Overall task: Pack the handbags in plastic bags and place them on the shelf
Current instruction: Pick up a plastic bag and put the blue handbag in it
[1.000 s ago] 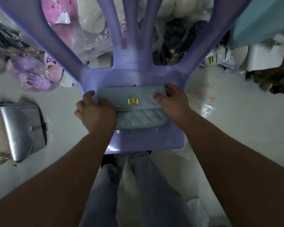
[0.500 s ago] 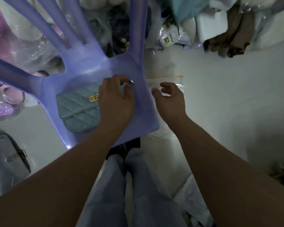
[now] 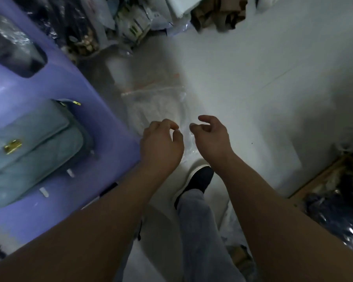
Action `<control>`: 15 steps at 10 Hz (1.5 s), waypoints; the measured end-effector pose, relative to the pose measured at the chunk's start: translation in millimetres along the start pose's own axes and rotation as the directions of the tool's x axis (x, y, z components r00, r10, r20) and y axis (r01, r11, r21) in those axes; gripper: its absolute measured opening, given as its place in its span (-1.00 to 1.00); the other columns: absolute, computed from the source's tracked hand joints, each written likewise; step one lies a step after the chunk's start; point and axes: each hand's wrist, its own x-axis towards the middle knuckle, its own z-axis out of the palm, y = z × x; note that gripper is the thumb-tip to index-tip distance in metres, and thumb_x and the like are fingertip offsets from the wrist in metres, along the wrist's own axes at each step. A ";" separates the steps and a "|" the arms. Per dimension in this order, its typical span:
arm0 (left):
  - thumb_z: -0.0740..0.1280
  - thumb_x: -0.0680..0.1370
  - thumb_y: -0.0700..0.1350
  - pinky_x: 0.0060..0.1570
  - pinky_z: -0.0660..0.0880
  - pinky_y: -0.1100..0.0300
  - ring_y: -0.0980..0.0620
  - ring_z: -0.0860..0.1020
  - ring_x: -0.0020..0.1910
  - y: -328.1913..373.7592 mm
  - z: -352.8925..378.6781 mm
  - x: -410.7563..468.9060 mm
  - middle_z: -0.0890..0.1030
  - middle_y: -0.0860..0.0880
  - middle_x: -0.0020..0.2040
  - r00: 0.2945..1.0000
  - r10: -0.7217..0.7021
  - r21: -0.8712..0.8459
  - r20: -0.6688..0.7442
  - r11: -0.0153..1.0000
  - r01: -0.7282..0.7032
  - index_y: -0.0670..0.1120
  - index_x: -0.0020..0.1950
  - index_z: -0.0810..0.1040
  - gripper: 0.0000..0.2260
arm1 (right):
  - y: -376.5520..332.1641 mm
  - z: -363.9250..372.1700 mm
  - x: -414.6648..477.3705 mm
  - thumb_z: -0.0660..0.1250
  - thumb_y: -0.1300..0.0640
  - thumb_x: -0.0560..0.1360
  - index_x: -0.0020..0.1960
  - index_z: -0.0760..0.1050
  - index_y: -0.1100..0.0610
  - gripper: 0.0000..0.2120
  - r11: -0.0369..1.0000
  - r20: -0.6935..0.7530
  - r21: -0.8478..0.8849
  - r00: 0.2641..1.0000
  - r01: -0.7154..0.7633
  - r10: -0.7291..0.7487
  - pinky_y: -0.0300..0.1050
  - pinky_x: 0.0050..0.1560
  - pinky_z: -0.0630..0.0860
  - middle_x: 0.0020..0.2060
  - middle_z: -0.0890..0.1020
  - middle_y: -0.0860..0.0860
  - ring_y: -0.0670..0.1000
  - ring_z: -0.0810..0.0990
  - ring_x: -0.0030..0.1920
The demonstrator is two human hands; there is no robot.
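Observation:
A pale blue quilted handbag (image 3: 33,147) with a gold clasp lies on the seat of a purple plastic chair (image 3: 102,119) at the left. Clear plastic bags (image 3: 161,102) with a zip strip lie flat on the white floor to the right of the chair. My left hand (image 3: 161,143) and my right hand (image 3: 210,137) hover side by side over the near end of those bags, fingers loosely curled and holding nothing. Whether the fingertips touch the plastic cannot be told.
My leg in grey trousers and a black shoe (image 3: 198,180) stands just below the hands. Packed goods in plastic (image 3: 130,23) pile up along the far edge. A box of dark wrapped items (image 3: 334,204) sits at the right. More plastic sheeting (image 3: 228,216) lies under my feet.
Both hands left the handbag on the chair and moved right and down over the plastic bags on the floor. My view swung right, so the chair now sits at the left.

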 end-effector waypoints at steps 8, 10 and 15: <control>0.18 0.68 -0.08 0.30 0.50 -0.08 -0.19 0.53 0.31 -166.3 219.1 118.1 0.55 -0.19 0.34 0.700 -0.671 -0.160 0.247 0.684 0.712 -0.16 0.42 0.47 -0.66 | 205.3 119.4 218.0 0.09 -0.20 0.67 0.65 -0.01 -0.03 -0.37 0.915 0.529 -0.393 0.835 0.086 0.149 0.09 0.56 0.08 0.64 -0.15 0.16 0.24 0.05 0.61; 0.15 0.70 -0.02 -0.21 0.49 0.14 -0.02 0.58 0.01 -163.6 213.1 120.5 0.60 0.03 -0.01 0.614 -0.739 -0.333 0.277 0.526 0.783 -0.07 0.19 0.55 -0.77 | 212.0 142.3 218.4 0.20 -0.19 0.64 0.65 -0.05 0.10 -0.25 0.981 0.575 -0.115 0.795 -0.154 0.192 -0.11 0.46 0.16 0.62 0.15 0.09 0.11 0.18 0.58; 0.26 0.64 -0.05 0.08 0.54 -0.01 -0.15 0.56 0.07 -118.8 206.2 131.0 0.53 -0.16 0.19 0.648 -0.758 -0.392 -0.075 0.620 0.680 0.00 0.21 0.34 -0.82 | 166.4 111.4 206.2 0.34 0.05 0.60 0.13 0.60 0.12 -0.81 0.992 0.197 -0.125 0.980 -0.014 0.039 -0.24 -0.03 0.38 0.04 0.65 0.05 0.06 0.62 0.09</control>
